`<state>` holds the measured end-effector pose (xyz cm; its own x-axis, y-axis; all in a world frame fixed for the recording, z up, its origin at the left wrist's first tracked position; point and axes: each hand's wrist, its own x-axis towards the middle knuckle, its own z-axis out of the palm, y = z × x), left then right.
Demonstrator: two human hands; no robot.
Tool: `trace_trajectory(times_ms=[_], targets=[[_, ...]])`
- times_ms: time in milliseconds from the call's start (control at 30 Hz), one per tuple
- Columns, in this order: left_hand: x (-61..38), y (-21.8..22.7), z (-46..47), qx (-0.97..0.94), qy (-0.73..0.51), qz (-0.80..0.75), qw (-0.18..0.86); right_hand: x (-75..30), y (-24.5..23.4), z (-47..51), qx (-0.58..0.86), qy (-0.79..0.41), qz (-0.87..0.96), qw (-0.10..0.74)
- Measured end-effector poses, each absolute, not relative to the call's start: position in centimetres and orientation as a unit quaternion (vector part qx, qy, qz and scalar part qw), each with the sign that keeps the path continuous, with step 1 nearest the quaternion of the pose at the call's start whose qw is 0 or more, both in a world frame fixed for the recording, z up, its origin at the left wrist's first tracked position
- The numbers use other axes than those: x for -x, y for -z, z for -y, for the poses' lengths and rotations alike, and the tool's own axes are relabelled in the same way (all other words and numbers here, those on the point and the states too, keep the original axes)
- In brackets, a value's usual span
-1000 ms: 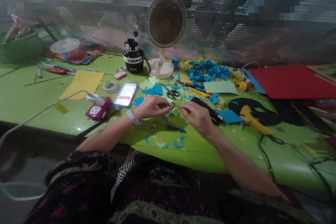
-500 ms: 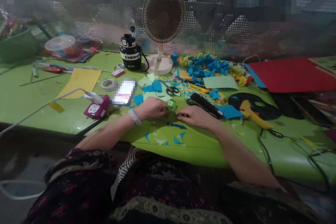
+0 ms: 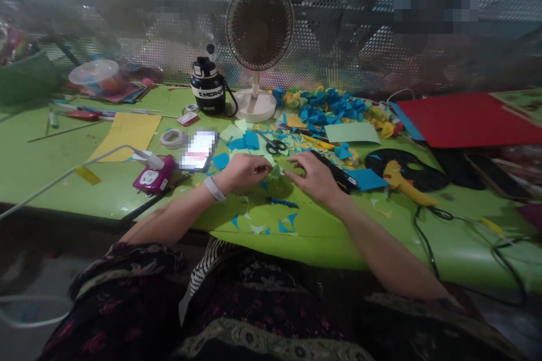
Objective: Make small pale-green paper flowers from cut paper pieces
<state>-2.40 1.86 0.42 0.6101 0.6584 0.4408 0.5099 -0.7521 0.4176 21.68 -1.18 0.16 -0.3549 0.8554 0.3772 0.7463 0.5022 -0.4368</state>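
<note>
A small folded piece of green paper (image 3: 276, 171) sits between my hands, just above the green tabletop (image 3: 105, 192). My left hand (image 3: 243, 172) pinches its near edge with the fingertips. My right hand (image 3: 311, 177) is beside it, fingers spread and reaching towards the paper, with nothing visible in them. A twisted blue paper strip (image 3: 282, 203) and several blue and white scraps lie on the table below my hands. A black stapler (image 3: 334, 172) lies just beyond my right hand.
Scissors (image 3: 274, 146), a blurred phone (image 3: 198, 150), a tape roll (image 3: 173, 138) and a purple power socket (image 3: 150, 177) lie close ahead. Farther off are a heap of folded blue and yellow paper (image 3: 326, 107), a yellow glue gun (image 3: 406, 186) and a desk fan (image 3: 259, 25).
My hands have risen from the table and drawn slightly apart. The green paper now shows between them, and my right fingers have spread. The view has shifted a little.
</note>
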Motion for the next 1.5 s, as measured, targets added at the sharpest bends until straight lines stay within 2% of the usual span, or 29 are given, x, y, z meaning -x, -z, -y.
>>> trace_trajectory(times_ms=[133, 367, 500, 600, 733, 867, 1067, 1300, 1433, 1500], targets=[[2.1, -0.4, -1.6, -0.869, -0.361, -0.298, 0.159, -21.5, 0.0, 1.0, 0.482, -0.12, 0.814, 0.299], [1.5, -0.5, -1.1, -0.821, -0.443, -0.305, 0.191, -20.7, -0.2, 1.5, 0.457, -0.165, 0.785, 0.385], [1.5, -0.5, -0.9, -0.81, -0.446, -0.315, 0.214, -20.7, -0.1, 1.6, 0.45, -0.174, 0.771, 0.415], [1.6, -0.6, -0.8, -0.806, -0.42, -0.319, 0.269, -20.8, -0.4, 1.7, 0.452, -0.191, 0.762, 0.423], [1.9, -0.7, -0.9, -0.814, -0.346, -0.315, 0.345, -20.9, -1.1, 1.9, 0.433, -0.186, 0.787, 0.398], [2.0, -0.7, -1.1, -0.833, -0.305, -0.293, 0.356, -20.9, -1.4, 2.0, 0.413, -0.19, 0.805, 0.382], [1.9, -0.1, -1.6, -0.837, -0.351, -0.287, 0.307, -21.0, -1.2, 1.5, 0.422, -0.23, 0.785, 0.392], [1.9, 0.2, -2.1, -0.782, -0.391, -0.315, 0.369, -25.3, -5.5, 1.2, 0.525, -0.192, 0.705, 0.437], [1.9, -0.3, -2.1, -0.756, -0.393, -0.33, 0.406, -31.8, -7.7, 2.0, 0.659, -0.103, 0.66, 0.347], [1.9, -0.6, -2.2, -0.742, -0.396, -0.336, 0.425, -35.2, -7.4, 2.6, 0.717, -0.015, 0.662, 0.217]])
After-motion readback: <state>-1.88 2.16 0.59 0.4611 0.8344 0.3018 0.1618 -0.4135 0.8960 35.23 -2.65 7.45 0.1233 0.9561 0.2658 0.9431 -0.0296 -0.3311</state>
